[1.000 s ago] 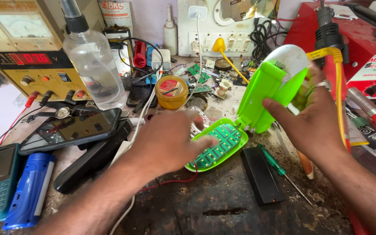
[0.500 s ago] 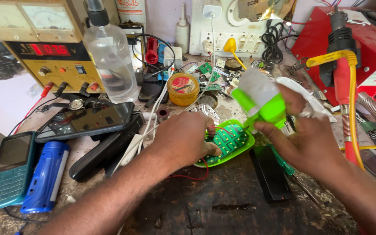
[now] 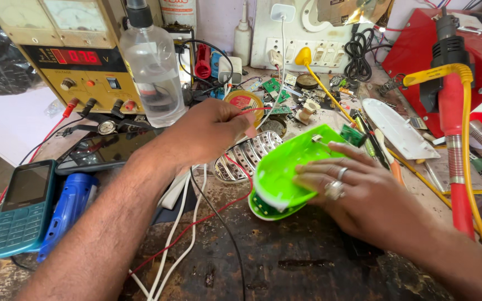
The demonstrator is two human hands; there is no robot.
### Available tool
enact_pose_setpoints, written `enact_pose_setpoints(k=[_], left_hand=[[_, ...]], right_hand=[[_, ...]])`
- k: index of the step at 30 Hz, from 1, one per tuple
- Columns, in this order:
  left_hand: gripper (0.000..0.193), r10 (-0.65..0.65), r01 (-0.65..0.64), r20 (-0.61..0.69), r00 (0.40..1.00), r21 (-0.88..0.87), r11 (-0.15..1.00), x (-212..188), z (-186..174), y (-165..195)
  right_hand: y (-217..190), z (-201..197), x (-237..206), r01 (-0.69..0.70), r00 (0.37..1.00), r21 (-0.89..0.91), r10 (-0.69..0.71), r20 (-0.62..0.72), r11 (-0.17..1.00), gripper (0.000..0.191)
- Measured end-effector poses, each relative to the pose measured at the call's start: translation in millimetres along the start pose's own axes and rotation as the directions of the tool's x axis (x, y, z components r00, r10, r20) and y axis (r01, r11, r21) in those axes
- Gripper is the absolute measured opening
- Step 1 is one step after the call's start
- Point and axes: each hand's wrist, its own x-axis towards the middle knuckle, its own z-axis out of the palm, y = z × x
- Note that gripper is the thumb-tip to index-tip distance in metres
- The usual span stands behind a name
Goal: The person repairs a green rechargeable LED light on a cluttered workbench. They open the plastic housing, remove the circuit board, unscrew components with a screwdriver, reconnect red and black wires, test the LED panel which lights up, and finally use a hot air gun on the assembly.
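1. A bright green plastic shell (image 3: pixel 285 173) lies at the centre of the workbench (image 3: pixel 308 262), hollow side down, stacked on a matching green half whose circuit board shows at its 7 o'clock edge
2. The right hand (image 3: pixel 358 192) lies flat on the shell from 4 o'clock, fingers spread and pressing, rings on two of them
3. The left hand (image 3: pixel 210 131), at 10 o'clock from the shell, pinches a thin red wire (image 3: pixel 255 110) between thumb and fingertips, the other fingers curled in
4. A ribbed silver reflector (image 3: pixel 244 156) lies just beside the shell at 9 o'clock, partly under the left hand
5. A white oval cover (image 3: pixel 400 128) lies at 2 o'clock
6. A clear spray bottle (image 3: pixel 153 67) stands at 11 o'clock, before a yellow bench power supply (image 3: pixel 57 50)
7. At far 9 o'clock lie a teal keypad phone (image 3: pixel 23 209) and a blue torch (image 3: pixel 71 209)
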Motion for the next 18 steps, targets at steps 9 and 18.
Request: enact_pose_setpoints(k=[9, 18], left_hand=[[0.030, 0.230, -0.212, -0.001, 0.973, -0.389, 0.896, -4.5, 17.2, 14.3], [0.044, 0.353, -0.349, 0.003, 0.936, 0.157, 0.924, -18.7, 22.4, 23.8]], right_hand=[[-12.5, -8.6, 7.7, 0.061, 0.998, 0.030, -0.061, 0.017, 0.998, 0.049], [26.4, -15.5, -6.3, -0.490, 0.831, 0.136, 0.509, -0.225, 0.861, 0.049]])
